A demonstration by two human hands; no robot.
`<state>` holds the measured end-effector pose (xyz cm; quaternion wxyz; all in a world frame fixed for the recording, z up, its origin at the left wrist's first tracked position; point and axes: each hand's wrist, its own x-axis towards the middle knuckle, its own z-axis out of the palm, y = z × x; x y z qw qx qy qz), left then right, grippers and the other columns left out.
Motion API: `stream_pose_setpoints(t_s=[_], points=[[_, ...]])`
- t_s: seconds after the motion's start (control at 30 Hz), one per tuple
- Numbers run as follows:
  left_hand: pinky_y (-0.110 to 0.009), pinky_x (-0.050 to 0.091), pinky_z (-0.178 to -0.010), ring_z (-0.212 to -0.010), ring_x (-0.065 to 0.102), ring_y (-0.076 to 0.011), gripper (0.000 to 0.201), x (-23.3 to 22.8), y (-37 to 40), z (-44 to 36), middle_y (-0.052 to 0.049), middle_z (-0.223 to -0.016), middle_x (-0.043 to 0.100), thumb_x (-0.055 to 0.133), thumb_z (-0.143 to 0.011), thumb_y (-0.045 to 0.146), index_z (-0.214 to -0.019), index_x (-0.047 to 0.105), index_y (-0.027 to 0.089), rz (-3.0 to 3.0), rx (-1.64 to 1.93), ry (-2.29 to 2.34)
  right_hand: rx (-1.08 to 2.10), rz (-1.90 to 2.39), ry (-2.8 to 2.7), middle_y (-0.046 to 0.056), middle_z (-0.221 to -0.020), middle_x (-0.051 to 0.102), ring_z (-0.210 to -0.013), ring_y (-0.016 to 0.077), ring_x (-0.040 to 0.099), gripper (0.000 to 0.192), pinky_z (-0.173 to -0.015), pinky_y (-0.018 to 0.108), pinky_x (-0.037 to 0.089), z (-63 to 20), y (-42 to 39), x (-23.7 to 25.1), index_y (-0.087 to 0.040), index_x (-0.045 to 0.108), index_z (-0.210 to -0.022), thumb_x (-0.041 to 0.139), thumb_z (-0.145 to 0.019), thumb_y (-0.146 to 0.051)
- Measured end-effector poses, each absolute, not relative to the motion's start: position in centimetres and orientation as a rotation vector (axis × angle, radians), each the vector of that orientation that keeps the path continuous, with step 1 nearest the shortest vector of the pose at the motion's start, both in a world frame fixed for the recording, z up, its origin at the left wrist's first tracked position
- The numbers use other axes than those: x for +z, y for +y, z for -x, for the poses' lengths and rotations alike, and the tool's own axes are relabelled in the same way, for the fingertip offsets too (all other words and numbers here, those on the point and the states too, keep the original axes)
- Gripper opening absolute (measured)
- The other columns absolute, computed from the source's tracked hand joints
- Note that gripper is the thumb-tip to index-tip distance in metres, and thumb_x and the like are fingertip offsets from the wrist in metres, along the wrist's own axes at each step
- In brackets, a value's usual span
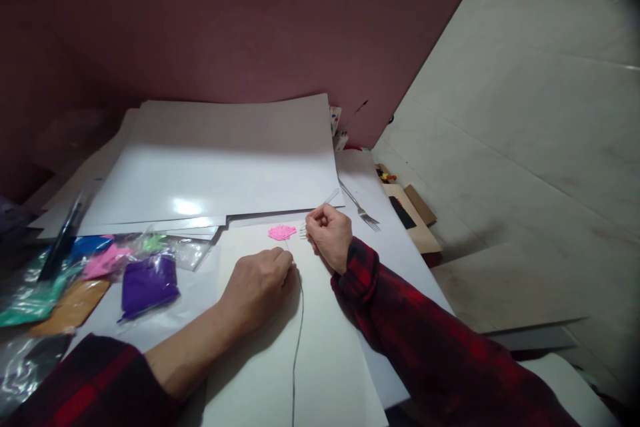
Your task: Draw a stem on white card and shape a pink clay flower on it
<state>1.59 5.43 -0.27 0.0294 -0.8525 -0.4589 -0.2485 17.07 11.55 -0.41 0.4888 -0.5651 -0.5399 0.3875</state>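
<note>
Both hands [295, 260] beside pink clay [282, 232]

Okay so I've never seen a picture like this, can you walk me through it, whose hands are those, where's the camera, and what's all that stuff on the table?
The camera sits on a person's head and looks down at their own two bare hands; both arms wear red-and-black checked sleeves. The left hand rests closed on a cream sheet, pinching a thin grey wire. The right hand is closed on a fork, its prongs beside a small pink shape. A second fork lies further right. Behind is a stack of white sheets; at the left lie plastic bags of coloured material.
</note>
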Motion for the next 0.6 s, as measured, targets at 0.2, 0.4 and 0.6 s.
stream_pose_setpoints(t_s=[0.2, 0.4, 0.6], points=[[-0.030, 0.022, -0.047, -0.046, 0.040, -0.0127, 0.024, -0.2, 5.5, -1.6, -0.001, -0.053, 0.052, 0.045, -0.080, 0.010, -0.057, 0.050, 0.018, 2.622, -0.764, -1.422, 0.954, 1.293, -1.358, -0.007, -0.049, 0.052, -0.032, 0.0079, 0.045, 0.012, -0.029, 0.017, 0.035, -17.0, 11.7, 0.1, -0.019, 0.055, -0.074, 0.060, -0.075, -0.029], [-0.029, 0.023, -0.047, -0.046, 0.041, -0.0128, 0.024, -0.4, 5.6, -1.7, -0.001, -0.054, 0.052, 0.045, -0.081, 0.011, -0.058, 0.050, 0.018, 2.634, -0.771, -1.420, 0.980, 1.268, -1.400, -0.007, -0.048, 0.051, -0.034, 0.0079, 0.042, 0.012, -0.032, 0.019, 0.033, -16.9, 12.9, 0.4, -0.019, 0.054, -0.072, 0.060, -0.075, -0.029], [-0.029, 0.022, -0.046, -0.045, 0.039, -0.0124, 0.025, -0.4, 5.6, -1.7, 0.000, -0.052, 0.050, 0.044, -0.080, 0.011, -0.057, 0.048, 0.018, 2.622, -0.800, -1.416, 0.865, 1.271, -1.538, -0.005, -0.050, 0.051, -0.045, 0.0095, 0.046, 0.008, -0.045, 0.021, 0.038, -16.9, 13.5, 0.0, -0.018, 0.056, -0.067, 0.059, -0.072, -0.024]])
